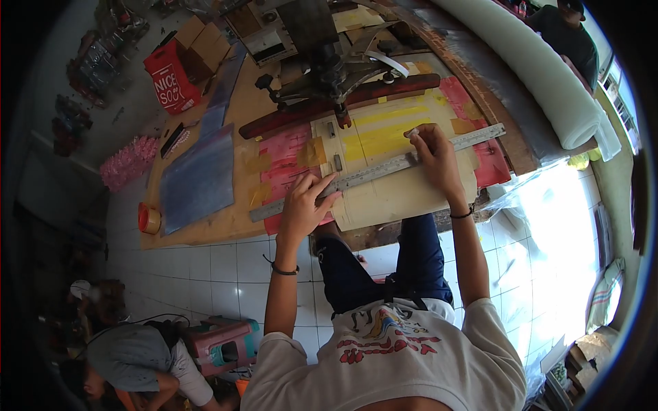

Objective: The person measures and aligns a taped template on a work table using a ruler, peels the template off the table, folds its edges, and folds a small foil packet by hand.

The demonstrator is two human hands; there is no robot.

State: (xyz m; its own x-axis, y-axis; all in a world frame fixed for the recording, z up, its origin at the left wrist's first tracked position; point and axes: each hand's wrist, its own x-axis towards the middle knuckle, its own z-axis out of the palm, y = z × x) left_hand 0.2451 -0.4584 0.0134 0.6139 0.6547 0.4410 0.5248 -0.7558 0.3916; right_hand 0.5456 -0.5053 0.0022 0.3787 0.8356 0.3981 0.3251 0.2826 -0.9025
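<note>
A long metal ruler [384, 168] lies slantwise across a cream sheet [384, 201] on the worktable. My left hand [306, 204] is closed at the ruler's left part, thumb on the near side and fingers on the far side. Over the ruler's right part is my right hand [439, 159], its thumb and fingers pinching a small whitish piece [411, 133] whose kind I cannot make out. Yellow strips [384, 137] cross the sheet beyond the ruler. Two small metal pieces sit on its left side. Red-pink panels [284, 157] with tape patches show at both sides.
A dark press-like machine [329, 75] with a red-brown bar [370, 96] stands beyond the sheet. Blue-grey sheet [199, 179], tape roll [149, 219] and red bag [170, 79] are left. A white foam roll [541, 75] lies right. One person bends low at left; another is upper right.
</note>
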